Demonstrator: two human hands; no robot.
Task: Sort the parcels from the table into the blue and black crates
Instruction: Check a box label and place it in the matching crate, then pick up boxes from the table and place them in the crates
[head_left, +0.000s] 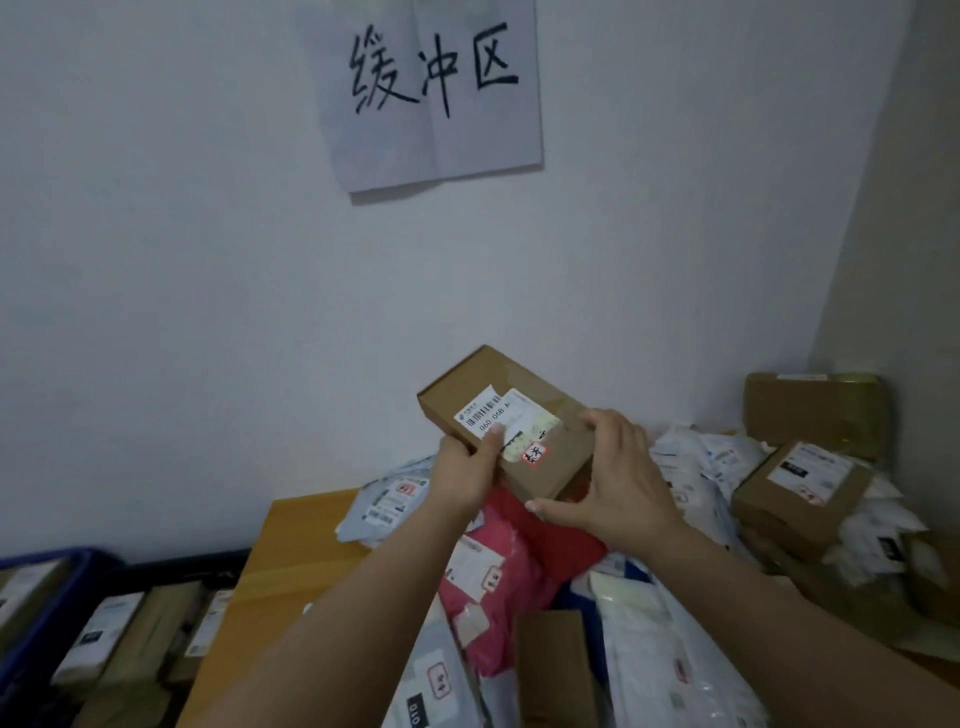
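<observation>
Both hands hold one brown box (506, 421) in the air above the counter (291, 545), its labelled face turned up and tilted. The left hand (467, 475) grips the box's near left edge, thumb pressed on the white label. The right hand (613, 483) clasps the right end, fingers over the top, thumb under the near corner. Below lies a heap of parcels: a red bag (498, 571), white mailers, more brown boxes piled toward the right wall. The counter's left strip is bare wood to its edge. Past that edge, lower left, stand the blue crate (31, 644) and the black crate (171, 569), both holding boxes.
</observation>
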